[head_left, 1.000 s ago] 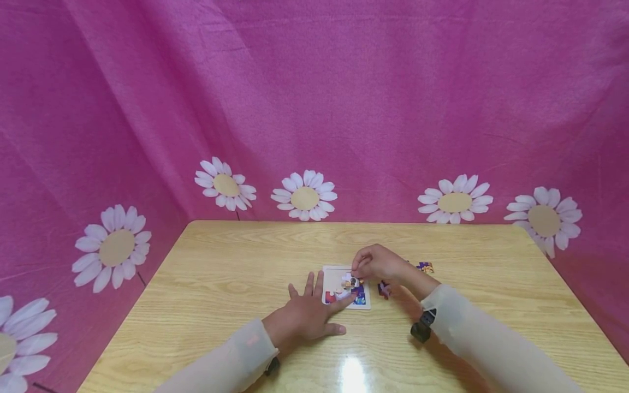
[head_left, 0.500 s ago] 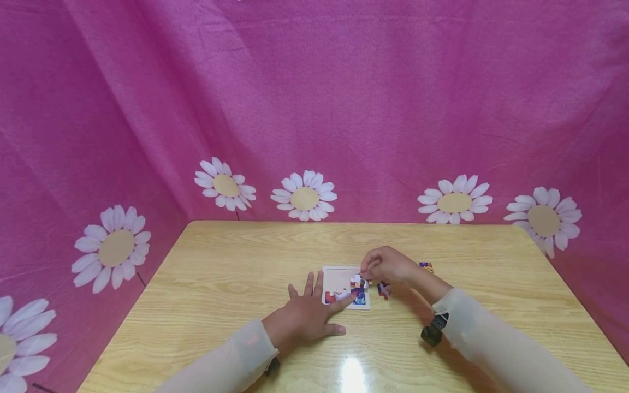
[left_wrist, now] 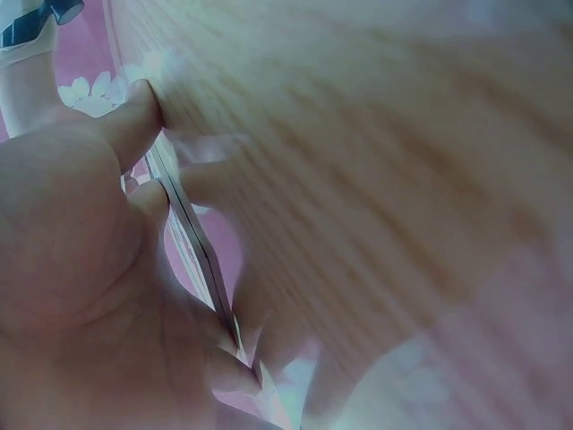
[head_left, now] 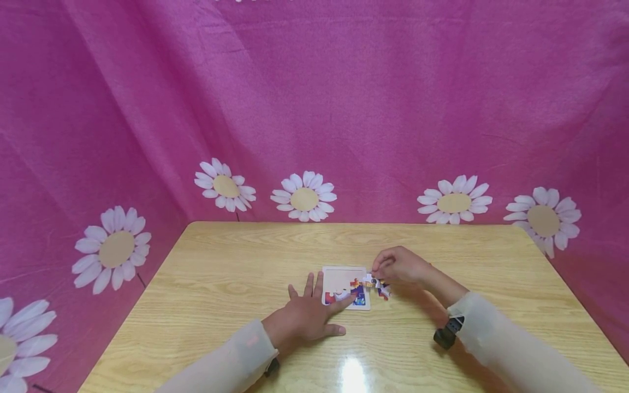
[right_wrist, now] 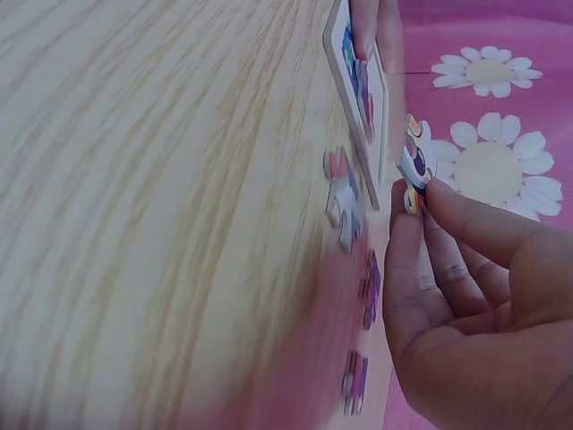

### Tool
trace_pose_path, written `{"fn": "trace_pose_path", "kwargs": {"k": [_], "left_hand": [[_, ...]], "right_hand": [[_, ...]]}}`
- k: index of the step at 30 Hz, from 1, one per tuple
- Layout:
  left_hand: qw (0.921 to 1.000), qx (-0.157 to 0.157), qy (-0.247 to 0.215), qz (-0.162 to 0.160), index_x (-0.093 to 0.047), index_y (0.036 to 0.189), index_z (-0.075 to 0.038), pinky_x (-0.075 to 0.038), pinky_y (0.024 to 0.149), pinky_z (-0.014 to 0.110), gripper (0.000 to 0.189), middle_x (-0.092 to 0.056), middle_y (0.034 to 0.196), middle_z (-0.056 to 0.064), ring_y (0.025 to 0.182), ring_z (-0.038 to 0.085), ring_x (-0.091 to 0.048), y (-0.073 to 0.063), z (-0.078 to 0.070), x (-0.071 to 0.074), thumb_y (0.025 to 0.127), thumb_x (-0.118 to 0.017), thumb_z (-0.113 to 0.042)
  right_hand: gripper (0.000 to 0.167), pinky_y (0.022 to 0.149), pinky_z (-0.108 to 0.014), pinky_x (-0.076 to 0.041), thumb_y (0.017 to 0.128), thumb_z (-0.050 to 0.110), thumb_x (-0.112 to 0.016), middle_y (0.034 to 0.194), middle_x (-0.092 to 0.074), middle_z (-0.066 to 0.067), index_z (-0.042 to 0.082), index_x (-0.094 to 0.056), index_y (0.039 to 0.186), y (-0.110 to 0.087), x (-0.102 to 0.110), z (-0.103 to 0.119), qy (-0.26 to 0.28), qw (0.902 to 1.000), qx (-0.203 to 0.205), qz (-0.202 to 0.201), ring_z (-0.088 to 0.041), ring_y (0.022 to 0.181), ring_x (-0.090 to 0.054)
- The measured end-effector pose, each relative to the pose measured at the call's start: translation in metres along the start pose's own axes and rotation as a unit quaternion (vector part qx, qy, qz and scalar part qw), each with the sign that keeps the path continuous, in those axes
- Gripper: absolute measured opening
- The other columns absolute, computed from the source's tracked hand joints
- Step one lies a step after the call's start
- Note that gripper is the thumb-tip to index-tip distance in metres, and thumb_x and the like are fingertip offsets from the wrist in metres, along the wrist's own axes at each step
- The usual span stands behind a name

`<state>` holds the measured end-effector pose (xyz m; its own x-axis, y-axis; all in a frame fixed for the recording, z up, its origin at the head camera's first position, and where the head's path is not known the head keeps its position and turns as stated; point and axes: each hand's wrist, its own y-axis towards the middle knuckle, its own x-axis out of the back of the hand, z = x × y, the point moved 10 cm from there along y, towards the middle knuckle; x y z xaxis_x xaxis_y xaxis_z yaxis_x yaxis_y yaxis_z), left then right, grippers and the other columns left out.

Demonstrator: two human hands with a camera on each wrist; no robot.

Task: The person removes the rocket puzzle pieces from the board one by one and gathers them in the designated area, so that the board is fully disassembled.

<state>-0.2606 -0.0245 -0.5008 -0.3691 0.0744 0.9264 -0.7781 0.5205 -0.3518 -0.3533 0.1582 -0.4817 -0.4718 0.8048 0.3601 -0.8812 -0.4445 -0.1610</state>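
A small square puzzle board (head_left: 344,270) lies on the table, its lower part covered with coloured puzzle pieces. My left hand (head_left: 306,317) lies with fingers spread over the board's left and lower edge, its index finger resting across the fitted pieces. In the right wrist view, my right hand (right_wrist: 483,287) pinches a white puzzle piece (right_wrist: 414,161) with a dark, eye-like print between thumb and index finger. This piece is raised above the table, just beyond the board's right edge. Below it lies a loose puzzle piece (right_wrist: 342,202) of white and red.
Two more loose pieces lie on the wooden table (head_left: 236,262): a purple piece (right_wrist: 370,288) and a dark red-and-purple piece (right_wrist: 354,382). In the head view the right hand and forearm mostly hide them. A pink curtain (head_left: 344,109) with daisies hangs behind and beside the table.
My right hand has drawn away to the right from over the board, taking the white puzzle piece along. The left hand has stayed in place.
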Motion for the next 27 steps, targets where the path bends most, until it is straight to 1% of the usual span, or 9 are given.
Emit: {"fn": "trace_pose_path", "kwargs": {"k": [4, 9, 12, 18, 22, 27], "left_hand": [[1.0, 0.002, -0.004, 0.002, -0.009, 0.156, -0.064, -0.018, 0.106, 0.085, 0.073, 0.001, 0.169, 0.03, 0.155, 0.051, 0.002, 0.0, 0.001, 0.0, 0.094, -0.045, -0.077], [0.9999, 0.006, -0.006, 0.009, -0.009, 0.156, -0.065, -0.016, 0.106, 0.085, 0.072, 0.003, 0.169, 0.028, 0.155, 0.051, 0.004, 0.001, 0.001, -0.001, 0.094, -0.044, -0.077], [0.9999, 0.006, -0.004, 0.012, -0.009, 0.156, -0.064, -0.016, 0.107, 0.085, 0.07, 0.004, 0.169, 0.028, 0.155, 0.051, 0.005, 0.002, 0.001, -0.002, 0.095, -0.043, -0.076], [0.9999, 0.008, -0.003, 0.015, -0.008, 0.155, -0.065, -0.015, 0.107, 0.085, 0.07, 0.006, 0.169, 0.028, 0.155, 0.051, 0.005, 0.003, 0.002, -0.003, 0.096, -0.043, -0.076], [0.9999, 0.008, -0.002, 0.015, -0.008, 0.155, -0.065, -0.015, 0.107, 0.085, 0.07, 0.005, 0.17, 0.027, 0.155, 0.05, 0.005, 0.004, 0.003, -0.005, 0.095, -0.043, -0.076], [0.9999, 0.01, -0.006, 0.012, -0.009, 0.155, -0.066, -0.016, 0.107, 0.085, 0.071, 0.003, 0.17, 0.026, 0.156, 0.05, 0.004, 0.004, 0.004, -0.005, 0.094, -0.045, -0.077]], "right_hand": [[0.011, 0.073, -0.028, -0.059, 0.092, -0.002, -0.072, 0.094, -0.077, -0.014, -0.009, -0.069, 0.099, -0.005, 0.006, 0.0, -0.01, 0.9999, 0.011, -0.005, -0.013, 0.079, -0.069], [0.014, 0.067, -0.025, -0.055, 0.091, -0.002, -0.073, 0.089, -0.076, -0.01, -0.011, -0.069, 0.1, -0.01, 0.01, -0.004, -0.002, 1.0, 0.004, -0.008, -0.011, 0.075, -0.065], [0.013, 0.069, -0.025, -0.056, 0.092, -0.003, -0.072, 0.089, -0.076, -0.01, -0.012, -0.068, 0.101, -0.013, 0.012, -0.007, 0.009, 0.9999, -0.001, -0.005, -0.012, 0.076, -0.067], [0.014, 0.07, -0.026, -0.056, 0.091, -0.003, -0.072, 0.095, -0.077, -0.014, -0.01, -0.069, 0.102, -0.018, 0.017, -0.011, -0.005, 0.9999, 0.007, -0.006, -0.013, 0.08, -0.069], [0.015, 0.074, -0.027, -0.059, 0.091, -0.003, -0.071, 0.099, -0.077, -0.016, -0.012, -0.068, 0.104, -0.023, 0.021, -0.014, 0.002, 1.0, 0.004, -0.006, -0.013, 0.084, -0.071], [0.013, 0.072, -0.026, -0.057, 0.092, -0.004, -0.069, 0.097, -0.077, -0.015, -0.012, -0.068, 0.103, -0.03, 0.026, -0.018, -0.007, 0.9999, 0.0, -0.007, -0.013, 0.084, -0.071]]}}
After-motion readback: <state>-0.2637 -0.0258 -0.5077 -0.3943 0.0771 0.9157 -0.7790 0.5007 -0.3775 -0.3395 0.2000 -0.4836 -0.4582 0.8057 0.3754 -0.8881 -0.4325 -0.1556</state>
